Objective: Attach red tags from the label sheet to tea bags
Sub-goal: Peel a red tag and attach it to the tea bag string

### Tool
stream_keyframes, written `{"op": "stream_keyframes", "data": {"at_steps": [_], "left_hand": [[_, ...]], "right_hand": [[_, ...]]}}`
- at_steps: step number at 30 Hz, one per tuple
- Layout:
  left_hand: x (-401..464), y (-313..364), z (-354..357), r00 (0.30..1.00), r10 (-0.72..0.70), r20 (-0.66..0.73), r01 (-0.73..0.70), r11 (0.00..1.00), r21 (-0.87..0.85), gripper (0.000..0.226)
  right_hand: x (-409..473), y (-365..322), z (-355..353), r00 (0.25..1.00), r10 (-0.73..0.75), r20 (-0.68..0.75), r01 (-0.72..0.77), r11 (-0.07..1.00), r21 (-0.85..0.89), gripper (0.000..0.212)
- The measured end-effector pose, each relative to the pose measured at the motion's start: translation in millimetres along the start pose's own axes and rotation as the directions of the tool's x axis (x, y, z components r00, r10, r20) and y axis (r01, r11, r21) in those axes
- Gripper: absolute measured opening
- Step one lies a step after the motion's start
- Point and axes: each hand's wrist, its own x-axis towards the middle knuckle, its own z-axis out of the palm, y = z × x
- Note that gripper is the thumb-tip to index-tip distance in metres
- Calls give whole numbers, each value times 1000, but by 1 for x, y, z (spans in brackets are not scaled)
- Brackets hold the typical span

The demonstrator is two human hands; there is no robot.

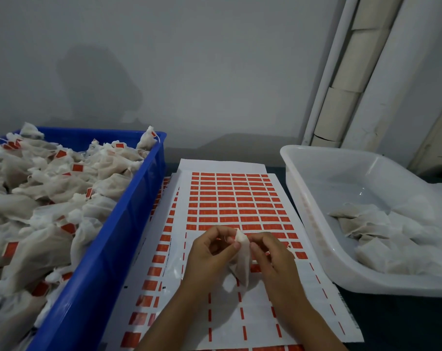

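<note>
blue crate cut off left, tag print too small to read

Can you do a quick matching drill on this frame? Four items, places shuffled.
Items:
1. blue crate
2. clear tub
3. label sheet
4. held tea bag

Places or states:
A. right side, holds a few untagged bags
B. centre, flat between the bins
C. left side, heaped with red-tagged bags
D. between both hands, above the sheet

Pairs: 1-C, 2-A, 3-B, 4-D. The left hand and right hand both pinch the bag.
</note>
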Motion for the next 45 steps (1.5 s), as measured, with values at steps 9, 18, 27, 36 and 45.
{"op": "stream_keyframes", "data": {"at_steps": [9,18,27,36,45], "left_hand": [[-2,4,1,1000,-17,7,17,1000,-13,14],[-7,2,6,997,67,-40,-66,997,38,21],[-5,-2,6,990,66,-122,-61,997,44,33],[-7,2,6,985,124,-120,-113,989,95,23],[-8,1,7,990,84,-113,-73,993,97,11]], "right_hand": [[0,2,-2,994,-24,-107,25,1000,3,10],[-5,-12,-2,967,-99,-235,103,995,2,11],[-10,-12,5,969,-193,-155,184,980,-75,12],[-10,-13,5,982,-177,-68,176,984,-27,12],[-10,-11,7,982,-187,-8,186,982,-12,21]]}}
